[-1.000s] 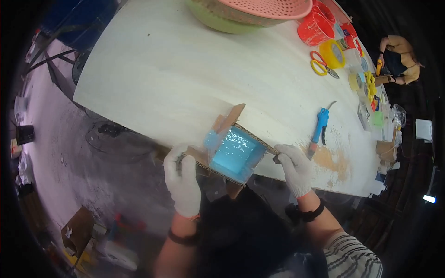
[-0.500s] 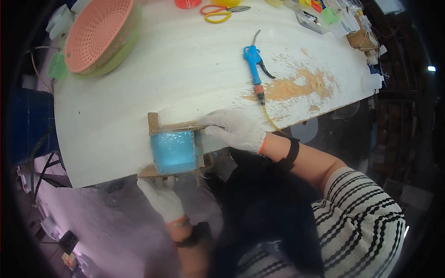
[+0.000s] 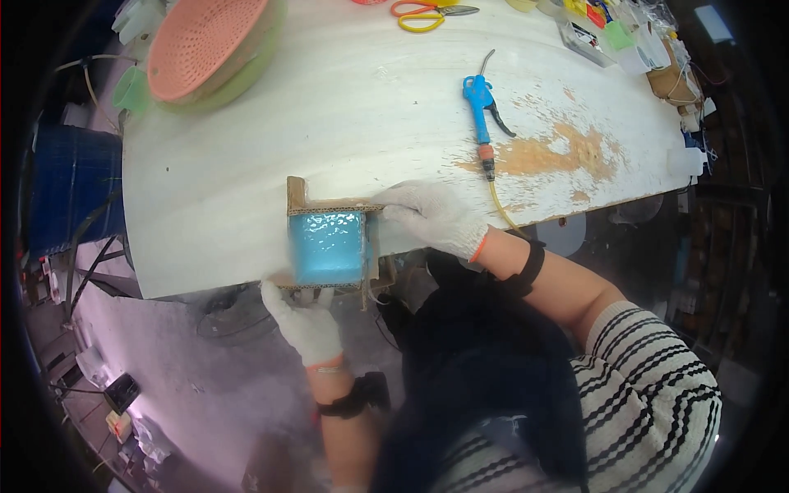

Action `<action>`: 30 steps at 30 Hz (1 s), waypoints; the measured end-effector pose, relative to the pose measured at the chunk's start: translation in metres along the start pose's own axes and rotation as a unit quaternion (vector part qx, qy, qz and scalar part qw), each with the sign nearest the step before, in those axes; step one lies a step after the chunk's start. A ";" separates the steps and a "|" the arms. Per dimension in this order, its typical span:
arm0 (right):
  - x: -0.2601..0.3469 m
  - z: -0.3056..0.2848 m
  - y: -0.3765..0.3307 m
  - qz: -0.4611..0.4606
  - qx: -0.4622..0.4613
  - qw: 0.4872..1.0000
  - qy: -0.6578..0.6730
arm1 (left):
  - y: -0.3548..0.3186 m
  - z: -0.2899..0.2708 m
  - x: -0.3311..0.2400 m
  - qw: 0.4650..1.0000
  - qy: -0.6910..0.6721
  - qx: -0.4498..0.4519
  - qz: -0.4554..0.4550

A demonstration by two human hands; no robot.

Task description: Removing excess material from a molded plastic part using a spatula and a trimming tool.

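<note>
A glossy, translucent blue block (image 3: 329, 248) sits between pieces of brown cardboard (image 3: 297, 193) at the table's near edge. Light glints across its far part; whether it is solid or liquid I cannot tell. My right hand (image 3: 436, 220), in a white knit glove, pinches the far right corner of the cardboard. From below, my gloved left hand (image 3: 308, 322) grips the near cardboard edge, thumb at its left corner and other fingertips partly hidden underneath. Thin strands hang off the near right corner.
On the white table (image 3: 222, 177) lies a blue air blow gun (image 3: 478, 107) with a yellow hose. Scissors (image 3: 423, 16) with orange and yellow handles lie farther back. A pink basket (image 3: 205, 49) stands far left, a blue barrel (image 3: 78, 189) beside the table, assorted containers (image 3: 637, 57) far right.
The whole view has shifted, so the table and its things appear farther right. Both hands keep their hold on the cardboard, and the glints on the blue block have changed.
</note>
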State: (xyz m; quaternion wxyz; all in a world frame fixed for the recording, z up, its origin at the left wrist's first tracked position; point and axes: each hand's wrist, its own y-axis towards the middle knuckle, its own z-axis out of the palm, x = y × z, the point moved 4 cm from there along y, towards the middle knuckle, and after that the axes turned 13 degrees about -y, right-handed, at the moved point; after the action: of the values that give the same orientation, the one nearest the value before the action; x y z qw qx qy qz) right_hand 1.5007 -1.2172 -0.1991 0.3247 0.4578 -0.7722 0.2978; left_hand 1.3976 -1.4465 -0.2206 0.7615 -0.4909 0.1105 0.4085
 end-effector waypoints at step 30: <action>0.001 -0.004 0.000 0.015 -0.025 0.999 -0.032 | -0.001 -0.003 0.009 0.998 -0.031 -0.050 0.036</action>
State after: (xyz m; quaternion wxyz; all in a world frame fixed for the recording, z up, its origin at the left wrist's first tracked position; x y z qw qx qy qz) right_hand 1.5016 -1.2151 -0.1955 0.3066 0.4471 -0.7962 0.2687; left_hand 1.4042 -1.4444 -0.2264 0.7238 -0.5113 0.0841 0.4556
